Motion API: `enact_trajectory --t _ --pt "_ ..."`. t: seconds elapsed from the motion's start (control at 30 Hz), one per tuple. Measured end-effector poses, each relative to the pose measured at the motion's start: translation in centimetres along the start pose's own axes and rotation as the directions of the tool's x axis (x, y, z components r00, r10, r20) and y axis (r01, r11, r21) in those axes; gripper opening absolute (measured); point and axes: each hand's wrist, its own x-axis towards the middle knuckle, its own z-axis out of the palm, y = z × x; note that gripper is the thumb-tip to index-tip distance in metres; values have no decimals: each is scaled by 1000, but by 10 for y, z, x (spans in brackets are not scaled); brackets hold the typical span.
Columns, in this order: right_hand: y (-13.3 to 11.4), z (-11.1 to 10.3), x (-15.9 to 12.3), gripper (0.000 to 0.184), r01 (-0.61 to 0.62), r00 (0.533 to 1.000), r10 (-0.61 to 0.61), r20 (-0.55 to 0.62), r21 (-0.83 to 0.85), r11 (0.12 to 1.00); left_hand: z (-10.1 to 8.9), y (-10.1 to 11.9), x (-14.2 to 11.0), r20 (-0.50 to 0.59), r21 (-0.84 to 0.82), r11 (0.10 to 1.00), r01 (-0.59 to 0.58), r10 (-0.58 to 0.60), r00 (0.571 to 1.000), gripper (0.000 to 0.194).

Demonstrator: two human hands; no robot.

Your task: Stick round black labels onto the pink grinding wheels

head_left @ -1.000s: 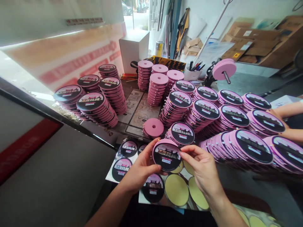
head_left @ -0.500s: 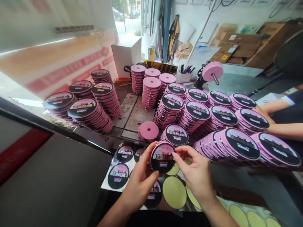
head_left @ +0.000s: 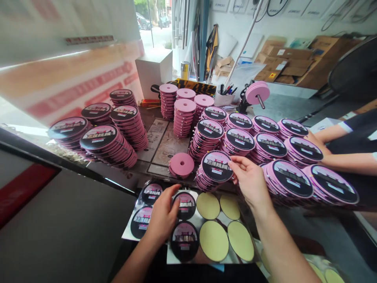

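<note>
My right hand pinches the right edge of a pink foam spool with a round black-and-pink label, which sits on top of a short stack. My left hand hovers over the sticker sheet, fingers apart and nothing visible in them. Its fingertips are beside a round printed sticker; another printed sticker lies below. Bare yellowish circles show on the sheet's right half. A second sheet with printed stickers lies partly under my left hand.
Unlabelled pink spools lie behind my hands, with taller plain stacks beyond. Labelled stacks stand at left and right. Farther back are a pen holder and a rod holding pink spools. Another person's arms reach in from the right.
My right hand has carried the labelled spool up and away onto the short stack. My left hand has let go of it and dropped to the sticker sheet. The view has shifted slightly.
</note>
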Motion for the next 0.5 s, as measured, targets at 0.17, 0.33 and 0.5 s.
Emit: enact_trajectory --t 0.17,0.33,0.5 --pt "-3 0 -11 30 215 964 -263 -35 -476 853 1 -29 20 10 388 921 27 -34 999 38" --pt "-5 5 -65 19 415 893 -433 124 -597 687 9 -35 39 100 350 936 37 -77 992 33" --pt "56 24 -89 13 349 919 -175 353 -519 781 11 -40 51 206 169 977 130 -164 965 15"
